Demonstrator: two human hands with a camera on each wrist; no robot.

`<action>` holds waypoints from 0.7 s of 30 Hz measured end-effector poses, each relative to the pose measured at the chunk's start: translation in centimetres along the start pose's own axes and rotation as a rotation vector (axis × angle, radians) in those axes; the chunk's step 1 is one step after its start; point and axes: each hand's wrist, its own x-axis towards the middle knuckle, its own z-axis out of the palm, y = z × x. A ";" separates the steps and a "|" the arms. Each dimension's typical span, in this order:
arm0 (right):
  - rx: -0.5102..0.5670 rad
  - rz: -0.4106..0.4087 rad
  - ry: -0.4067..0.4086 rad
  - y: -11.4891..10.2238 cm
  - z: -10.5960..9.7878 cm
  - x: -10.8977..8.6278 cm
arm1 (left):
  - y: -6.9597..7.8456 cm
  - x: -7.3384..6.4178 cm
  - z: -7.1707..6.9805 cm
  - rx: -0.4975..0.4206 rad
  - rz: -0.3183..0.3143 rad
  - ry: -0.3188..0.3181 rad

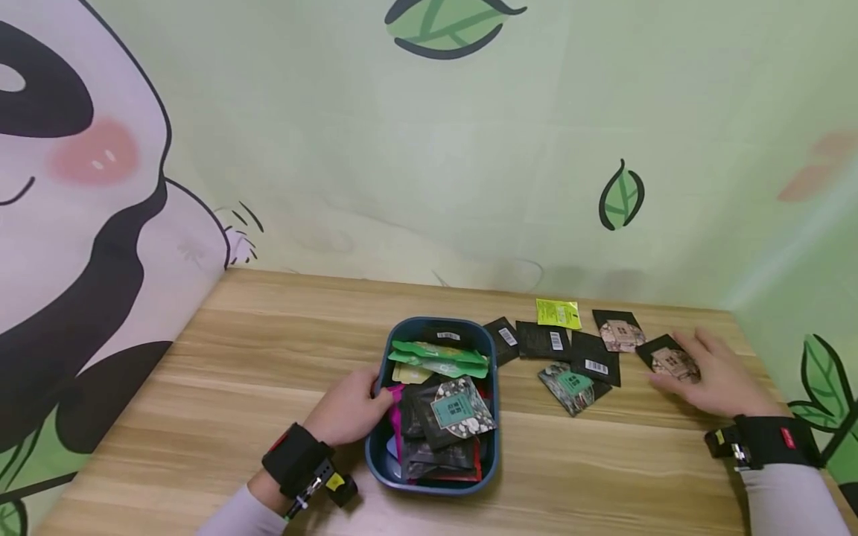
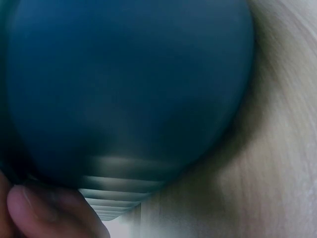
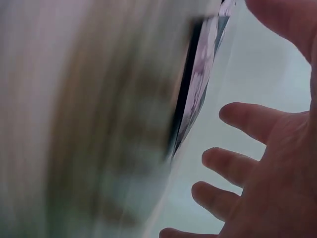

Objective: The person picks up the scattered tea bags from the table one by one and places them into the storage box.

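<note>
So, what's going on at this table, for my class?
A person's left hand holds the side of a blue bin filled with packets. The right hand, fingers spread, is at the rightmost dark packet on the table; whether it touches is unclear. Other packets lie scattered beside the bin.

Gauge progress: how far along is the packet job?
Looks like unpacking, though the views can't confirm direction. Apparently done: seven packets lie on the table beside the blue bin. In hand: the left hand grips the bin; the right hand, fingers spread, is at the rightmost packet. Remaining, if so: the pile inside, including a teal-labelled packet on top.
</note>
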 end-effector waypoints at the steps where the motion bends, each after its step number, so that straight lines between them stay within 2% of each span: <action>1: -0.001 0.001 -0.004 0.4 0.1 0.0 | 0.0 0.0 0.0 0.001 0.000 -0.001; 5: -0.028 0.004 -0.021 1.2 0.2 -0.1 | 0.0 0.0 0.0 0.006 0.005 0.005; 10: -0.046 -0.010 -0.036 1.2 0.1 -0.2 | 0.1 -0.1 -0.1 0.013 0.016 0.010; 21: -0.052 -0.058 0.023 0.6 0.0 -0.2 | 0.3 -0.1 -0.1 -0.026 0.008 -0.006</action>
